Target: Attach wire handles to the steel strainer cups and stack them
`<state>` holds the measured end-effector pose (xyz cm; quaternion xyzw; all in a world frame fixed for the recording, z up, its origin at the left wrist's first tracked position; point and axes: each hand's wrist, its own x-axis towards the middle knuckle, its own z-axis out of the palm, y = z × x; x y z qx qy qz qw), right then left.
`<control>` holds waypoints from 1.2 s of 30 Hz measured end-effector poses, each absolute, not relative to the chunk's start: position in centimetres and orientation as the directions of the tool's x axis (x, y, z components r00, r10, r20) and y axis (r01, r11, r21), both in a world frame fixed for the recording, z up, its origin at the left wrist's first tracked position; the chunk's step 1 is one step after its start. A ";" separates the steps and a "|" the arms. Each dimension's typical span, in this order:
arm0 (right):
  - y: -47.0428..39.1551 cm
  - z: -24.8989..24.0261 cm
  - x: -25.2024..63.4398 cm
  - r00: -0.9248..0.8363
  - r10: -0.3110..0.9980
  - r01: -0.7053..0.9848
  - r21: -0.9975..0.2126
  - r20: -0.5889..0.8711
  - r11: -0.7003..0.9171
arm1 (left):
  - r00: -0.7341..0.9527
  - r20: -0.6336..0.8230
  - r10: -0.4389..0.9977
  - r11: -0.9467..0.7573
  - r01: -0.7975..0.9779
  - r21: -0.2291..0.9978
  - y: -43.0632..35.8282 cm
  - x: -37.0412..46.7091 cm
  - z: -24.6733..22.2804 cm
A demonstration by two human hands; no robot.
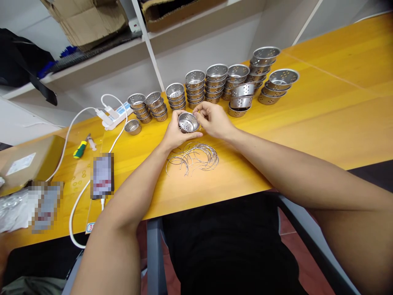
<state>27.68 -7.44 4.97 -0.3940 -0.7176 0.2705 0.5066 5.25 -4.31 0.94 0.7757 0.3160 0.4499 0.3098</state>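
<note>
A small perforated metal cup (188,123) is tilted in my left hand (175,132), whose fingers and thumb wrap round its side and lower edge. At the cup's right rim, my right hand (212,119) is closed in a pinch; a bit of thin wire shows just below its fingertips, but what the fingertips grip is too small to make out. Below both hands, a loose pile of curved thin metal wires (199,156) lies on the yellow table (239,176).
Stacks of perforated cups (195,88) line the back, with a leaning stack (241,100) right of my hands. A single cup (133,127), power strip (115,119), phone (102,176), green-yellow screwdriver (80,149) and cardboard box (33,159) are at left.
</note>
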 end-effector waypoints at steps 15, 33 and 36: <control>-8.0 6.9 29.2 -0.498 0.732 -0.085 -0.866 0.466 0.493 | 0.362 0.450 0.816 -0.521 0.123 0.845 -4.6 4.8 1.9; -7.8 6.7 28.2 -0.402 0.821 0.001 -0.897 0.405 0.443 | 0.438 0.476 0.763 -0.611 0.247 0.752 -4.6 5.0 1.0; -7.9 6.6 28.2 -0.411 0.818 0.002 -0.897 0.402 0.442 | 0.431 0.482 0.763 -0.615 0.252 0.747 -4.6 5.0 0.9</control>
